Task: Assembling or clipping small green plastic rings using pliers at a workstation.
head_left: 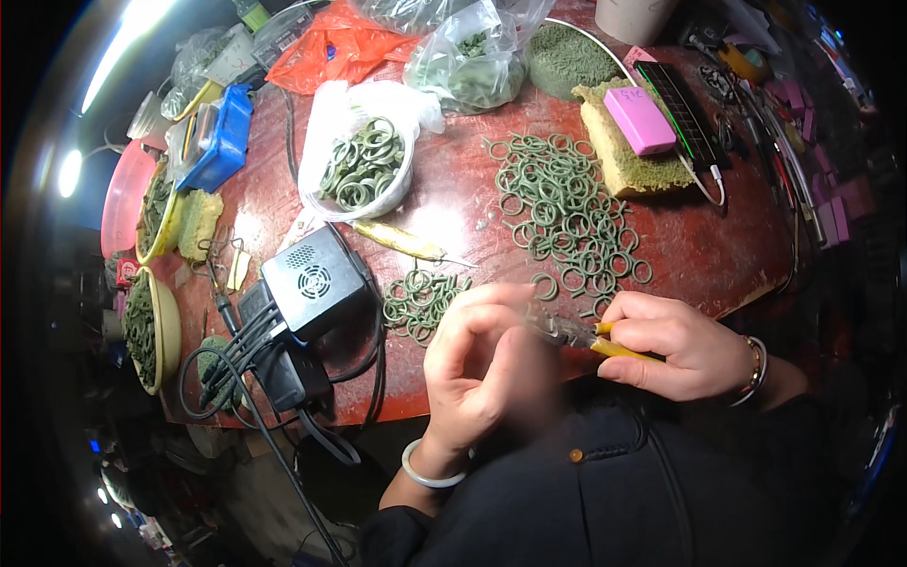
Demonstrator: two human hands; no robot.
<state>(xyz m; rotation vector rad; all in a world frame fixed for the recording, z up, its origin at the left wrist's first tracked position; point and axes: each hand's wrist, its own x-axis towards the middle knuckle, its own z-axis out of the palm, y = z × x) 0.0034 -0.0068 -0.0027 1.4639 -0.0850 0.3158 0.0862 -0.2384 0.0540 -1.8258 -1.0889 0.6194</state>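
Note:
My right hand (pixel 682 350) is closed round the yellow handles of a pair of pliers (pixel 619 350). The metal jaws point left, toward my left hand (pixel 477 369). That hand is raised with its fingers curled and pinched at the jaws, partly smeared by motion. Whatever sits between its fingertips is hidden. Just beyond the hands, a wide spread of green rings (pixel 572 222) covers part of the red table (pixel 453 175). A smaller heap of green rings (pixel 416 307) lies by my left hand's knuckles.
A white tub (pixel 404 189) holds larger green rings. Left of my hands stands a grey metal box (pixel 315 277) with black cables. A yellow-handled pointed tool (pixel 402 239) lies behind the small heap. Yellow sponge (pixel 614 156) and pink box (pixel 640 121) sit far right; blue tray (pixel 217 142) far left.

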